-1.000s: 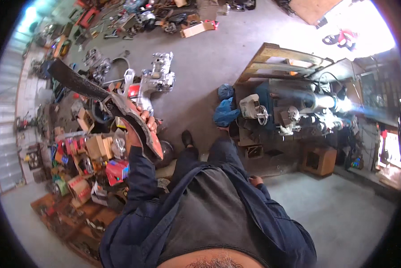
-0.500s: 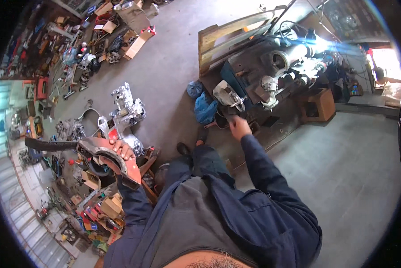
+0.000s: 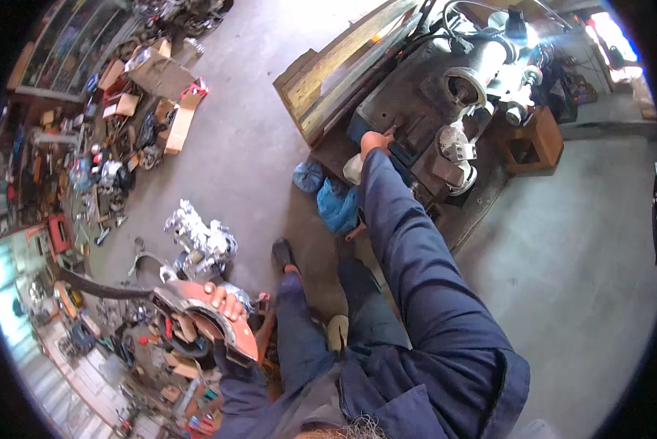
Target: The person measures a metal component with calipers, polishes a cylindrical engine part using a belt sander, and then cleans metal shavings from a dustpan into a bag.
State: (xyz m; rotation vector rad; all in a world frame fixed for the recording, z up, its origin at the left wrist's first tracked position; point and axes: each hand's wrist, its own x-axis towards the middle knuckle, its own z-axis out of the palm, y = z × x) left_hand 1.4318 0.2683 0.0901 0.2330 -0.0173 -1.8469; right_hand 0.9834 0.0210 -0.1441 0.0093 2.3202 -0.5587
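Note:
My left hand is closed on the edge of a red, half-round metal guard, worn, with a dark inner rim. From its left end sticks out a long dark bar or strap. Stretched far forward, my right hand is at the near left edge of a dark, greasy machine bed. A small brown stub shows right at its fingertips. Most of the fingers are hidden, so whether they grip it cannot be made out. Just below that hand is a whitish bundle, partly covered by my sleeve.
A wooden pallet leans beside the machine. Blue plastic bags lie by its foot. A silvery engine block stands on the floor ahead left. Tools, parts and cardboard boxes crowd the left side. A brown box sits right of the machine.
My right hand has moved forward from low beside the machine to the edge of its bed. I have leaned or stepped nearer. The red guard stays in my left hand.

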